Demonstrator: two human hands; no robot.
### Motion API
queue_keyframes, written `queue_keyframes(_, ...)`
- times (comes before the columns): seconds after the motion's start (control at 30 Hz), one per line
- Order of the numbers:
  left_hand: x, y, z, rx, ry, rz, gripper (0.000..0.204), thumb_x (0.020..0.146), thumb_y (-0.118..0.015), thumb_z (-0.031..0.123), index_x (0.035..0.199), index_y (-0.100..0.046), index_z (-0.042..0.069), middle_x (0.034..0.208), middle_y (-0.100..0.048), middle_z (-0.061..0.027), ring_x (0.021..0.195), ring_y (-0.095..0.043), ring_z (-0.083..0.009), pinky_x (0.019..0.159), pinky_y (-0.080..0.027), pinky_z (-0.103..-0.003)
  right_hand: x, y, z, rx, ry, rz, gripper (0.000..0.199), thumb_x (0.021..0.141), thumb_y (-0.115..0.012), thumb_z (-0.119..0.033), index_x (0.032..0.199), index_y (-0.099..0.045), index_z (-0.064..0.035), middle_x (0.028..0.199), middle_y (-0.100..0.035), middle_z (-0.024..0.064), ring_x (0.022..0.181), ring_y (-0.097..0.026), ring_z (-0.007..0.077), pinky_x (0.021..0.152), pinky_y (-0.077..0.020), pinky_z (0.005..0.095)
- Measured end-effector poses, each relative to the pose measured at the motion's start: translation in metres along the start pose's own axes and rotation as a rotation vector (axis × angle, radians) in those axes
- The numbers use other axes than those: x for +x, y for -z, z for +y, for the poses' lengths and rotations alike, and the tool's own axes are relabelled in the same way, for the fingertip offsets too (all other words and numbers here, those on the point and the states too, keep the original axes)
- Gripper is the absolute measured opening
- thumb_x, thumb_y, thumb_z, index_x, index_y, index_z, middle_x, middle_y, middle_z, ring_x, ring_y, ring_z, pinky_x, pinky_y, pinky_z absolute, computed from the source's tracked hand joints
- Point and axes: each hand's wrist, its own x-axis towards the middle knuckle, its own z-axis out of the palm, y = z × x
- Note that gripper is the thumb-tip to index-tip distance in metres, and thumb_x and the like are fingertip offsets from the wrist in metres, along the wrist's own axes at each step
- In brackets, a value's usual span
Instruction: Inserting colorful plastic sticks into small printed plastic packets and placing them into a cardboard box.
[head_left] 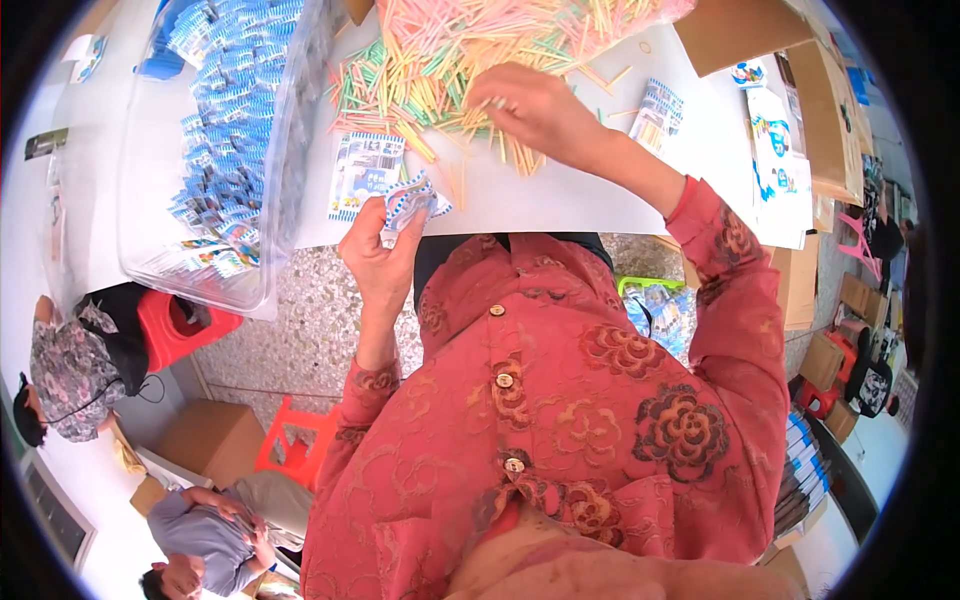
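Note:
My left hand (378,258) pinches a small blue-and-white plastic packet (408,198) near the table's front edge. My right hand (540,112) is at the near side of a heap of thin pink, yellow and green sticks (425,88). Its fingers are curled together, and whatever is between them is hidden. Flat packets (362,172) of the same printed kind lie just beyond my left hand. To the right of my right hand, another packet (657,110) lies with pale sticks showing through it.
A clear plastic bin (190,288) full of blue packets stands on the white table (590,205) at left. Cardboard boxes (825,115) line the right side. Red stools (298,445) and two other people (205,540) are at lower left.

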Motion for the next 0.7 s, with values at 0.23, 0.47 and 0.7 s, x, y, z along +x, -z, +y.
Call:
queue_keyframes(0.23,0.000,-0.014,0.010,-0.086,0.059,-0.079,0.014,0.075,-0.071,-0.003,0.088,-0.066,-0.003,0.081,-0.064,-0.0035,0.073,-0.056,-0.0071,0.067,-0.044,-0.022,-0.050,0.048,0.014,0.711,-0.860,0.273,0.008,0.088,-0.063,-0.008,0.094,-0.065,-0.0035,0.090,-0.063,-0.0022,0.078,-0.058,0.0054,0.065,-0.0468,0.0208)
queue_keyframes(0.47,0.003,-0.033,0.019,-0.105,0.048,-0.193,0.012,0.076,-0.069,-0.005,0.087,-0.066,-0.002,0.081,-0.064,-0.0035,0.073,-0.056,-0.0078,0.068,-0.044,-0.021,-0.091,0.018,0.025,0.511,-0.958,0.176,0.010,0.086,-0.064,-0.008,0.095,-0.064,-0.0047,0.074,-0.059,-0.0024,0.066,-0.052,0.0026,0.060,-0.0446,0.0203)
queue_keyframes(0.7,0.009,-0.038,0.014,-0.100,0.077,-0.213,0.011,0.074,-0.068,-0.007,0.084,-0.065,-0.003,0.081,-0.064,-0.0051,0.074,-0.057,-0.0095,0.069,-0.044,-0.023,-0.090,0.012,0.019,0.306,-0.890,0.152,0.010,0.085,-0.064,-0.008,0.094,-0.063,-0.0040,0.067,-0.057,-0.0006,0.063,-0.053,0.0046,0.058,-0.0451,0.0219)
